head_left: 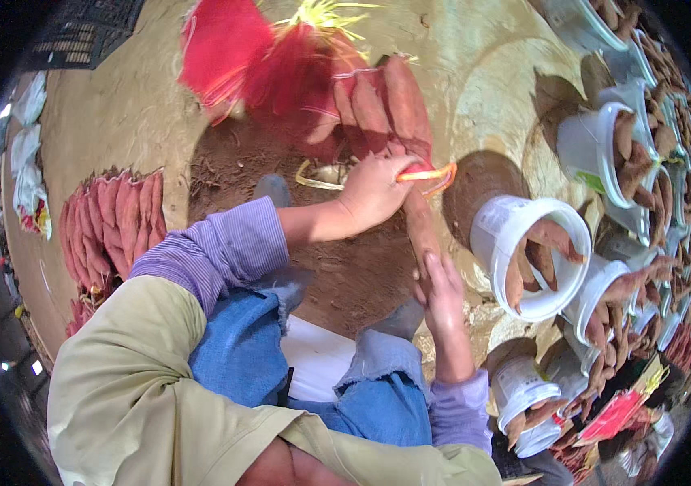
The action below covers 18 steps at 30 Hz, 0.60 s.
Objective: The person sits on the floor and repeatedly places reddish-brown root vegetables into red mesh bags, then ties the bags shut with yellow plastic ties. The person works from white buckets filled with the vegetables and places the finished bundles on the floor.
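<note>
My left hand grips the gathered mouth of a red mesh bag, with orange and yellow edging showing beside the fingers. Several long sweet potatoes lie in red mesh just beyond that hand. My right hand holds the near end of a single long sweet potato, whose far end is at the bag's mouth under my left hand. More red mesh bags, blurred in part, lie at the top, beside a bundle of yellow ties.
A white plastic bucket with a few sweet potatoes stands to the right, and several more filled buckets crowd behind it. Filled red mesh bags lie at the left. A black crate is at the upper left. Another person's arm shows at the lower right.
</note>
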Motion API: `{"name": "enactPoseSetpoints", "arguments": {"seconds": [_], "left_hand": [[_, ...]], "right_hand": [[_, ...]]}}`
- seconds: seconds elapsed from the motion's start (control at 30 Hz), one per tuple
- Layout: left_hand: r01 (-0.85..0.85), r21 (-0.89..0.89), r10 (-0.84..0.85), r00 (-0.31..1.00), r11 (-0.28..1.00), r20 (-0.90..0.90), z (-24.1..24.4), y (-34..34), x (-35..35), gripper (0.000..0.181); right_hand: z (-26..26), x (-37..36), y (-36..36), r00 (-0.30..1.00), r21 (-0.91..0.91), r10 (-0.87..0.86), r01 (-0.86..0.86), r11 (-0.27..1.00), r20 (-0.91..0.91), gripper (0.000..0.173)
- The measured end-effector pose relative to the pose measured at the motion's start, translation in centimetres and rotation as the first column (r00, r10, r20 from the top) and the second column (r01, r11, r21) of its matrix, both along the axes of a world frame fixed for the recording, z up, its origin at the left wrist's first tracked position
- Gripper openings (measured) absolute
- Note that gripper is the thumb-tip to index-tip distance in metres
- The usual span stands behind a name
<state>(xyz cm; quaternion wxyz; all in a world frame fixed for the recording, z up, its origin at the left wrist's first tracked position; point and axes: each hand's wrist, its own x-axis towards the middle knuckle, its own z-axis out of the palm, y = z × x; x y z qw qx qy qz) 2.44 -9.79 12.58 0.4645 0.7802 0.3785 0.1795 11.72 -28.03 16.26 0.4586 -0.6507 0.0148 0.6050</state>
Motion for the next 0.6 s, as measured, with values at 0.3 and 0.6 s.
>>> {"name": "enactPoseSetpoints", "arguments": {"seconds": [0.3, 0.6], "left_hand": [[0.186, 0.229, -0.128, 0.961, 0.955, -0.244, 1.2, -0.7, -2.2, 0.042], [0.17, 0.212, -0.127, 0.971, 0.962, -0.205, 1.6, 0.7, -2.9, 0.032]], "right_hand": [[-11.5, -3.0, 15.0, 0.613, 0.122, 0.074, -0.271, 0.955, 0.787, 0.041], [-11.4, -3.2, 13.9, 0.947, 0.566, -0.049, 0.23, 0.792, -0.317, 0.02]]}}
